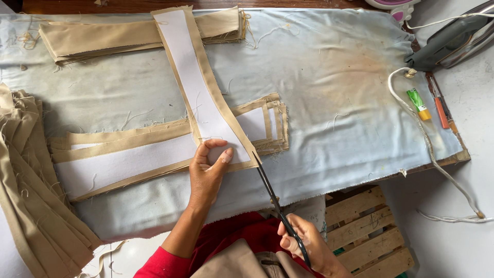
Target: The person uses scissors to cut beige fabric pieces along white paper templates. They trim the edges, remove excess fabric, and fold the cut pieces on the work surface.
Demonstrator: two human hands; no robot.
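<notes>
Trimming tan strip (206, 98) w/ white interfacing: L hand (208, 167) flat on end, R hand (303, 242) gripping scissors (278, 206) at corner, 5 o'clock; stack (134, 154) at 9 o'clock prob. untrimmed.

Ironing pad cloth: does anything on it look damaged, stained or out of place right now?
Yes. The pale blue pad cover has a brownish scorch-like stain on its right part, near the iron. Loose threads lie scattered across it, and its front edge is frayed. The khaki strip under the left hand looks undamaged.
</notes>
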